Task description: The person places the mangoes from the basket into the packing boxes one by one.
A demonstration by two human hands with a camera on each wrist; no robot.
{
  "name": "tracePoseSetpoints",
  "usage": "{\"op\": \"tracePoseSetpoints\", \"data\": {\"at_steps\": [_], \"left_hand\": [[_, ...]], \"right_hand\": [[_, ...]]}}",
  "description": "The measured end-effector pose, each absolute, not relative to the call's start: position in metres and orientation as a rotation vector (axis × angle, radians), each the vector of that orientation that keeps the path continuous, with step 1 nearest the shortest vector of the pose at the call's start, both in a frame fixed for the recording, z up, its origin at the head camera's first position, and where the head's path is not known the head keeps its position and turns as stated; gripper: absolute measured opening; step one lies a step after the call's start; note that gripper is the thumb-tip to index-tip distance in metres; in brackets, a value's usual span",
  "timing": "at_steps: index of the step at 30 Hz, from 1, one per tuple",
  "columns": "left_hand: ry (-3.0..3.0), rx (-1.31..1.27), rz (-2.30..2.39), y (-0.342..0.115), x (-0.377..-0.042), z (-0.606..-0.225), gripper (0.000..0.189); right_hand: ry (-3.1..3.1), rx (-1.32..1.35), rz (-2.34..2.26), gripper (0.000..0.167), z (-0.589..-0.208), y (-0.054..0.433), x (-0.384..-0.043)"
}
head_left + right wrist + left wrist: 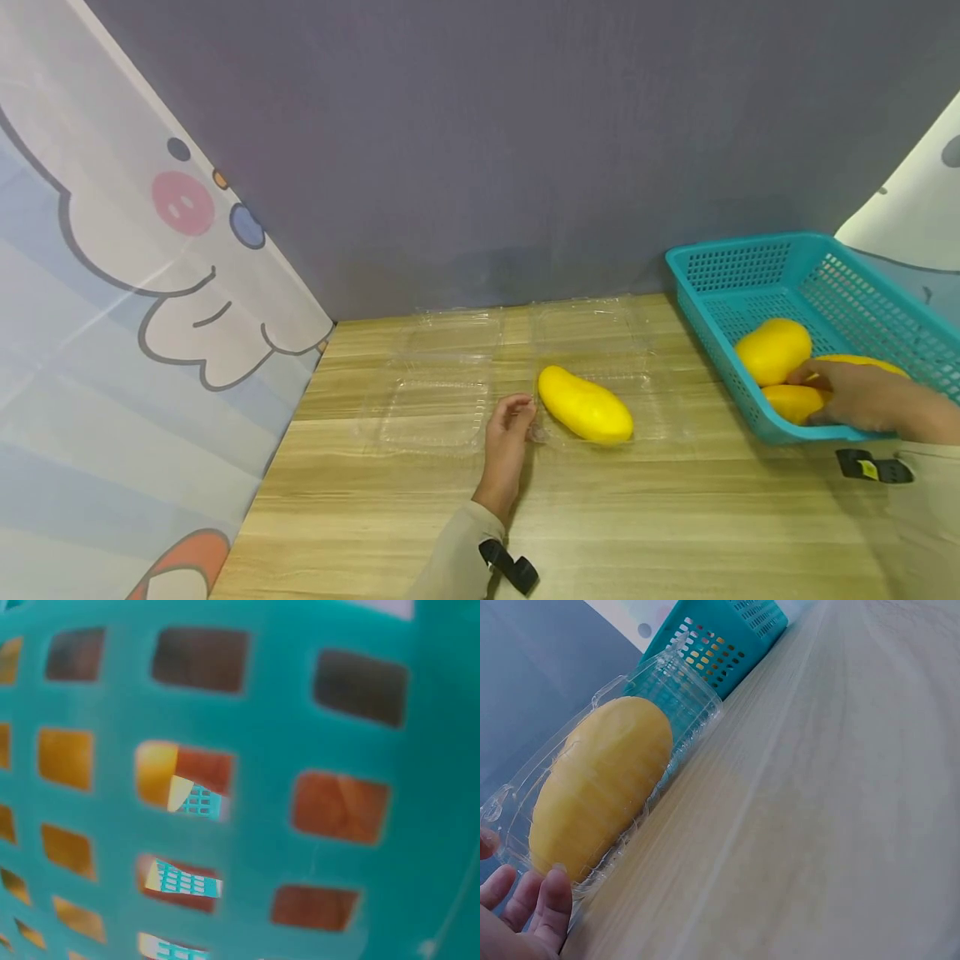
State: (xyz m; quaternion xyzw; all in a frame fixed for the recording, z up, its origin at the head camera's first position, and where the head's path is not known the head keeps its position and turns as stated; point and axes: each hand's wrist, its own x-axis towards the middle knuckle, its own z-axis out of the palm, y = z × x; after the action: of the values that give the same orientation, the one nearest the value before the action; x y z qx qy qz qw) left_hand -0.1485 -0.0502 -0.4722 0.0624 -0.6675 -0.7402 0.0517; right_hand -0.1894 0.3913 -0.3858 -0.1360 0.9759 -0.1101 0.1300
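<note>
A yellow mango [585, 405] lies tilted in the base of the right-hand clear plastic clamshell container [660, 408], whose lid is folded back. My left hand [508, 446] holds that container's left edge with thumb and fingers; in the left wrist view the fingertips [553, 896] sit at its near end, close to the mango [604, 784]. Over in the teal basket [712, 358], my right hand [862, 396] grips a mango [791, 403] near the front wall. The basket wall [262, 727] hides most of this hand in the right wrist view.
A second clear clamshell container [435, 412] lies opened on the left of the wooden table [360, 517]. Two more mangoes show in the basket, one [774, 350] behind my fingers, another [862, 361] partly under my hand. A grey wall [480, 167] borders the table's back.
</note>
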Motion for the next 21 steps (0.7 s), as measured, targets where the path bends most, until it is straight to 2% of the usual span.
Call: {"op": "tracePoseSetpoints", "data": {"at_steps": [8,21], "left_hand": [[-2.038,0.195,-2.252,-0.0499,-0.1491,-0.4723,0.027],[-2.017,0.198,-2.278,-0.0517,-0.1491,-0.473,0.025]], "right_hand": [[2.787,-0.403,-0.318,0.073,-0.387,0.3913,-0.1886],[2.804,-0.382,-0.331,0.073,-0.383,0.3897,-0.1854]]}}
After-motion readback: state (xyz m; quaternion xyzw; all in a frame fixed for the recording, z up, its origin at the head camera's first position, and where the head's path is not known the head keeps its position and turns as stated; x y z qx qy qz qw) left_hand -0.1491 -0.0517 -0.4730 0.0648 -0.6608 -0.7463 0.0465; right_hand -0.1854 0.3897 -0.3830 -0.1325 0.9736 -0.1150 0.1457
